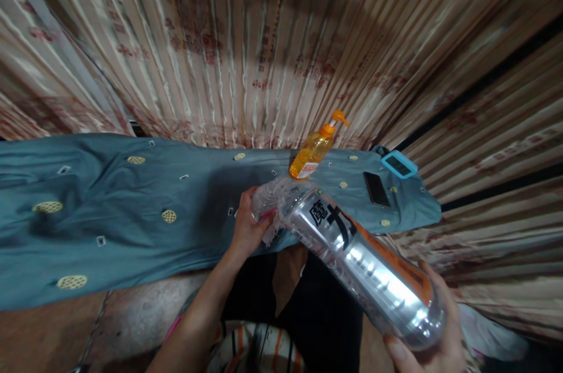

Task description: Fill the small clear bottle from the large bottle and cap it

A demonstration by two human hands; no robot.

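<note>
A large clear plastic bottle [369,267] with a silver and orange label slants across my lap. My right hand [442,326] is closed around its base at the lower right. At the bottle's upper left end, my left hand [248,223] grips a clear, crinkled plastic piece [266,200] with a bit of pink on it. That piece meets the bottle there; whether the two are joined I cannot tell. Just beyond stands an orange pump bottle [310,153] of yellow-orange liquid.
A teal cloth [132,203] with yellow patterns covers the long surface in front of me. A dark phone [376,189] and a light blue framed device [399,164] lie at its right. Pleated curtains [246,56] hang behind and along the right.
</note>
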